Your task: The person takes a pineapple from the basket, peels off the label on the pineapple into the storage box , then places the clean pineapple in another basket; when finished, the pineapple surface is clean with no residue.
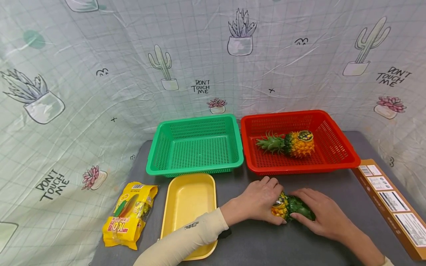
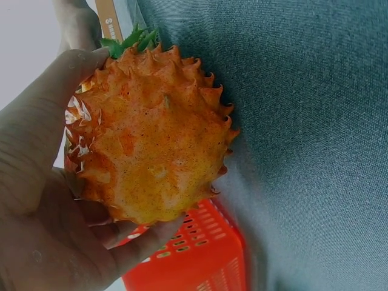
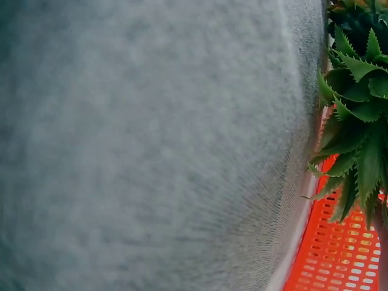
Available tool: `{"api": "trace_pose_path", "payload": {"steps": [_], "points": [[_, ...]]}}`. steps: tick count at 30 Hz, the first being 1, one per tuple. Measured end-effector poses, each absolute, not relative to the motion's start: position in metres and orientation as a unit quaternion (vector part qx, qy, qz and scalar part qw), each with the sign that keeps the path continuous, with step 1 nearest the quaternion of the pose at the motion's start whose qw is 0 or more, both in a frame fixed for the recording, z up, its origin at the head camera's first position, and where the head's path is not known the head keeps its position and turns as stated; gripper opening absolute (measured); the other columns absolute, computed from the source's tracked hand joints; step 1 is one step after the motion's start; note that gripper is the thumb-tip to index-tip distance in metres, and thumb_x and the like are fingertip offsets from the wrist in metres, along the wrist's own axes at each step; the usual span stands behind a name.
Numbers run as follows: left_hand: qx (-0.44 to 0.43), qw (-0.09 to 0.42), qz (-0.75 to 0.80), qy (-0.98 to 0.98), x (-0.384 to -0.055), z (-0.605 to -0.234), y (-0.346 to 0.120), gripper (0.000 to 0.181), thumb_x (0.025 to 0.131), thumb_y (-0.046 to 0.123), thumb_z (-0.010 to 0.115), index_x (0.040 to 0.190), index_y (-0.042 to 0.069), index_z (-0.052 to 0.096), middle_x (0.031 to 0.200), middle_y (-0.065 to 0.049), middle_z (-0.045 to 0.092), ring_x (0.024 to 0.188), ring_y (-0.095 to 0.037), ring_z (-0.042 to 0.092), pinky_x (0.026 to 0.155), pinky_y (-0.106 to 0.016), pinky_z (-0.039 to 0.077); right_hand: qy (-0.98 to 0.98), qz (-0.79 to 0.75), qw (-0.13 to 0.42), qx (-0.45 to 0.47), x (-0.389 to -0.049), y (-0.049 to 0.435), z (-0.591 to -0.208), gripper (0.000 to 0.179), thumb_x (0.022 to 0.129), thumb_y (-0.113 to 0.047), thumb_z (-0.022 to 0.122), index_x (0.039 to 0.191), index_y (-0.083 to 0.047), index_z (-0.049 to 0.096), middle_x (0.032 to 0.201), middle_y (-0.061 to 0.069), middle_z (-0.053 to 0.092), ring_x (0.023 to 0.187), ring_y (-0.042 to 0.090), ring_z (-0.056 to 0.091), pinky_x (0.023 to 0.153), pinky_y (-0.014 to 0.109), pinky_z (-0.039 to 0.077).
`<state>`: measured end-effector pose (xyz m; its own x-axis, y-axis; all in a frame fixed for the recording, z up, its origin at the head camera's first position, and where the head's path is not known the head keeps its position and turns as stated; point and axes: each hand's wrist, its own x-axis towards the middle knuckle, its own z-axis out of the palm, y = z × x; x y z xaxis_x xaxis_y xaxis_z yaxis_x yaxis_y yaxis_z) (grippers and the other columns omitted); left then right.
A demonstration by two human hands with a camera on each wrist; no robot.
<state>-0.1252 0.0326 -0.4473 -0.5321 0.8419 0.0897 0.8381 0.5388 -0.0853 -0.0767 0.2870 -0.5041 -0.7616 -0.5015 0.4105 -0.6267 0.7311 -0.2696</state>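
A pineapple (image 1: 280, 211) lies sideways low over the dark table, its leafy crown (image 1: 303, 210) pointing right. Around its orange body curls my left hand (image 1: 259, 199), thumb on the near side and fingers on the far side. My right hand (image 1: 321, 212) holds the crown between thumb and fingers. The left wrist view shows the spiky base of the pineapple (image 2: 157, 133) within the left hand (image 2: 54, 200). Green leaves (image 3: 357, 127) fill the right edge of the right wrist view. Behind the hands, a second pineapple (image 1: 302, 144) lies in the red basket (image 1: 266, 170).
A green basket (image 1: 194, 171) stands left of the red one. In front of it is a yellow tray (image 1: 189, 195), partly under my left sleeve. A yellow snack bag (image 1: 124, 218) lies farther left. Along the right table edge runs a long cardboard box (image 1: 389, 210).
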Motion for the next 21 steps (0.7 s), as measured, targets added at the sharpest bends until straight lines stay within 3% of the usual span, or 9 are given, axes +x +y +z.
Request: {"api": "trace_pose_path", "payload": {"steps": [9, 15, 21], "points": [[-0.483, 0.038, 0.012, -0.875, -0.126, -0.445, 0.031, 0.082, 0.08, 0.086, 0.067, 0.129, 0.02, 0.068, 0.114, 0.004, 0.058, 0.092, -0.01, 0.05, 0.068, -0.021, 0.047, -0.916, 0.2, 0.162, 0.308, -0.078, 0.286, -0.504, 0.055, 0.082, -0.043, 0.091, 0.128, -0.023, 0.07, 0.121, -0.014, 0.064, 0.104, 0.008, 0.064, 0.084, 0.043, 0.056], [-0.483, 0.024, 0.001, -0.875, -0.127, -0.439, 0.029, 0.088, 0.079, 0.09, 0.063, 0.133, 0.021, 0.067, 0.119, 0.006, 0.057, 0.097, -0.01, 0.05, 0.079, -0.023, 0.045, -0.915, 0.2, 0.164, 0.311, -0.078, 0.286, -0.504, 0.055, 0.082, -0.043, 0.091, 0.128, -0.022, 0.07, 0.12, -0.013, 0.065, 0.104, 0.009, 0.065, 0.083, 0.044, 0.057], [-0.486, 0.031, -0.049, -0.872, -0.129, -0.428, 0.026, 0.073, 0.091, 0.079, 0.06, 0.133, 0.021, 0.068, 0.122, 0.006, 0.059, 0.101, -0.009, 0.052, 0.086, -0.023, 0.043, -0.911, 0.2, 0.165, 0.321, -0.078, 0.286, -0.504, 0.053, 0.082, -0.041, 0.09, 0.128, -0.021, 0.07, 0.121, -0.013, 0.064, 0.104, 0.008, 0.065, 0.084, 0.042, 0.056]]}}
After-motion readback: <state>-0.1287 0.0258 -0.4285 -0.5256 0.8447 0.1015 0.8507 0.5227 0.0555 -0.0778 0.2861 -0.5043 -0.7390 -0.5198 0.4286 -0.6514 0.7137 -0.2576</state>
